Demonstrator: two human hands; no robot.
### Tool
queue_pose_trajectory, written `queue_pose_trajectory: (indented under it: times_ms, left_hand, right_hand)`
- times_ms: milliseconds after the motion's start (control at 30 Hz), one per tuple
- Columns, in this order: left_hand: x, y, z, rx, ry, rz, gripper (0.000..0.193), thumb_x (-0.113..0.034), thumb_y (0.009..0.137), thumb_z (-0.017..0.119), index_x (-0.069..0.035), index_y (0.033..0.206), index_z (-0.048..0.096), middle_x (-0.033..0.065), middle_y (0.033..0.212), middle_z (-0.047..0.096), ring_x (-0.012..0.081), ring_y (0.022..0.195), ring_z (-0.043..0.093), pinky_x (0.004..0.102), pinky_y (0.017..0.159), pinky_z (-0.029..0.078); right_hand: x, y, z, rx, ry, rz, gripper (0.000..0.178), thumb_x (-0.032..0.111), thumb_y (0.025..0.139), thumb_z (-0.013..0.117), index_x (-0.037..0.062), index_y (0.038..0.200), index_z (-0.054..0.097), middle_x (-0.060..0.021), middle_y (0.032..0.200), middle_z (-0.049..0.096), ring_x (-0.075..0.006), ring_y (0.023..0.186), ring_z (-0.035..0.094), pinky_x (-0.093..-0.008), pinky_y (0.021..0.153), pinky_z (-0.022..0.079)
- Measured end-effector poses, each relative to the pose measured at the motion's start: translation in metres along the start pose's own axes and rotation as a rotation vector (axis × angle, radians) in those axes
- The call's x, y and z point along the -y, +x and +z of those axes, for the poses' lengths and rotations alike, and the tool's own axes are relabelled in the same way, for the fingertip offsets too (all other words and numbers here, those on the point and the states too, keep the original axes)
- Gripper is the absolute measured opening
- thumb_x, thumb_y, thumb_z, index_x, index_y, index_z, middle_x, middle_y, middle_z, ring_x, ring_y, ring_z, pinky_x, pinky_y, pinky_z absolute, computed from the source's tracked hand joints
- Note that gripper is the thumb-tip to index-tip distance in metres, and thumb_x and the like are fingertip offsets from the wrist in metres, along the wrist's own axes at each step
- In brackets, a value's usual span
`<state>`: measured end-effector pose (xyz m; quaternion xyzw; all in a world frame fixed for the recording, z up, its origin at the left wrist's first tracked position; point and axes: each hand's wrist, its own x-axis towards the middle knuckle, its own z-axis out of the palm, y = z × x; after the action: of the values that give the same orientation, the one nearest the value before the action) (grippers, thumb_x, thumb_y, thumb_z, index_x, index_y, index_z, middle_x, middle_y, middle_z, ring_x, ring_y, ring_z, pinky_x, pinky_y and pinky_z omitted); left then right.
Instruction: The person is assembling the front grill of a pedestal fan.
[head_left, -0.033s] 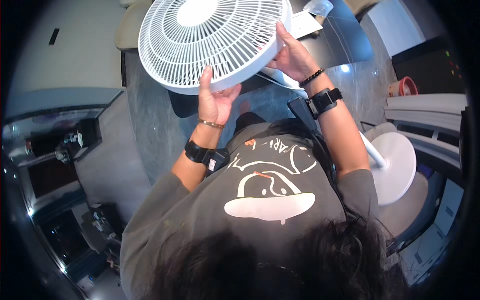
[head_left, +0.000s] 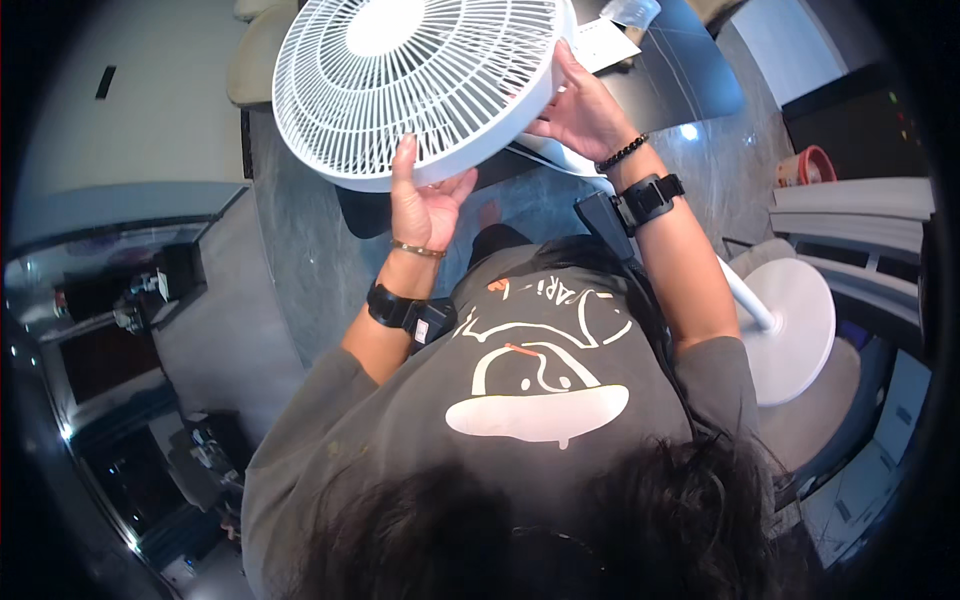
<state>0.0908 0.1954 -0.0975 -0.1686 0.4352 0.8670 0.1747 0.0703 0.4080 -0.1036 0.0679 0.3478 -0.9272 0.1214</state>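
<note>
I hold a white round fan head (head_left: 420, 80) with a ribbed grille, tilted above a grey table (head_left: 300, 250). My left hand (head_left: 425, 200) grips its lower rim, with fingers lying up over the grille. My right hand (head_left: 580, 110) clasps the rim on the right side. Both wrists wear black bands. A dark strap (head_left: 605, 220) runs down from my right wrist over my grey printed shirt.
A white round fan base with a pole (head_left: 790, 320) stands at the right. White papers (head_left: 600, 40) and a clear bag (head_left: 630, 10) lie on the table behind the fan. A red container (head_left: 805, 165) sits far right, and a cream chair (head_left: 255, 60) at upper left.
</note>
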Motion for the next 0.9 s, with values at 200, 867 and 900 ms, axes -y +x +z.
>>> queue_pose_trajectory:
  times_ms: [200,867,900]
  left_hand:
    - [-0.003,0.006,-0.006,0.055,0.06,-0.015,0.068,-0.046,0.079,0.06,-0.001,0.124,0.037,0.0194,0.115,0.052,0.0338,0.102,0.055,0.0428,0.083,0.048]
    - [-0.001,0.003,-0.012,0.089,0.028,-0.051,0.058,-0.04,0.081,0.06,-0.01,0.125,0.038,0.0096,0.121,0.049,0.0268,0.105,0.052,0.0412,0.085,0.047]
    - [-0.001,0.002,-0.017,0.101,0.007,-0.057,0.057,-0.039,0.081,0.059,-0.009,0.125,0.038,0.0107,0.121,0.049,0.0276,0.104,0.053,0.0428,0.084,0.048]
  right_hand:
    - [-0.006,-0.006,-0.001,0.023,0.067,0.025,0.057,0.048,0.087,0.049,0.0097,0.128,0.037,-0.0096,0.123,0.046,-0.0244,0.112,0.045,-0.0457,0.092,0.042]
    - [-0.057,0.006,0.026,-0.186,-0.064,-0.338,0.055,0.023,0.071,0.076,-0.0047,0.111,0.051,-0.0119,0.1,0.061,-0.0167,0.092,0.058,-0.0276,0.071,0.05]
    - [-0.054,0.011,0.021,-0.181,-0.061,-0.39,0.068,0.027,0.07,0.077,-0.0076,0.118,0.044,-0.0155,0.104,0.059,-0.0189,0.095,0.057,-0.0293,0.074,0.05]
